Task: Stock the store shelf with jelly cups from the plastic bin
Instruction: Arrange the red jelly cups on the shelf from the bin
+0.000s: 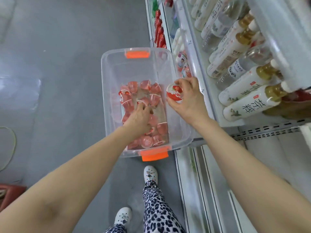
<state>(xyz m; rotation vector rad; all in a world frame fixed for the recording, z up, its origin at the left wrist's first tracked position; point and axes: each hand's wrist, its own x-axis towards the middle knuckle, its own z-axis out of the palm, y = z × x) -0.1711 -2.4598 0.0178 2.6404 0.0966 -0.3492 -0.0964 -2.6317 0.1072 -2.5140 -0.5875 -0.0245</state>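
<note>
A clear plastic bin (107, 91) with orange latches stands on the grey floor beside the shelf. Several pink jelly cups (152, 98) lie jumbled in its bottom. My left hand (138, 117) reaches down into the bin, its fingers closing on a cup (140, 103) in the pile. My right hand (188, 100) hovers over the bin's right rim and grips one jelly cup (175, 93), whose red and white strawberry lid faces up. Jelly cups (184, 68) stand on the low shelf just beyond that hand.
The white store shelf (198, 68) runs along the right. Its upper tiers hold white and clear drink bottles (249, 100), and red bottles (159, 31) stand further back. My feet in white clogs (150, 172) are behind the bin. A red object (10, 192) lies at the far left.
</note>
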